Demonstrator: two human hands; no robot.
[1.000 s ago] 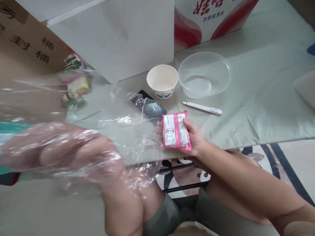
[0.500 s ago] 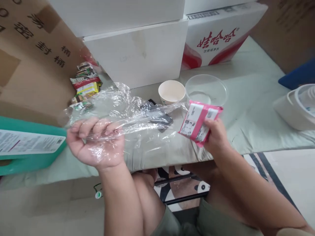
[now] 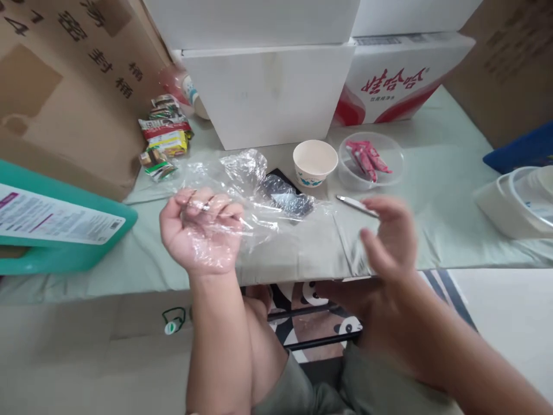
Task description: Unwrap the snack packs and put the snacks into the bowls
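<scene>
My left hand (image 3: 203, 230), palm up with curled fingers, grips a crumpled clear plastic bag (image 3: 246, 167). The bag spreads over the table and partly covers a dark phone (image 3: 287, 196). My right hand (image 3: 391, 236) is slightly blurred and holds nothing, its thumb and fingers apart. Beside its fingertips lies a slim silver tool (image 3: 355, 204) whose kind I cannot make out. Several pink packets (image 3: 367, 158) lie in a round clear plastic bowl (image 3: 398, 164). To its left stands a white paper bowl (image 3: 315, 164) with a teal pattern.
Snack packets (image 3: 166, 135) are piled at the back left by a cardboard box (image 3: 82, 98). A green jug (image 3: 64, 230) stands at the left edge. White cartons (image 3: 276, 92) line the back. White tubs (image 3: 514, 202) and a blue object (image 3: 518, 147) are at the right.
The pink packet has left my right hand, and pink packets now show in the clear bowl. That hand has opened. My left hand still grips the bag. The view has shifted.
</scene>
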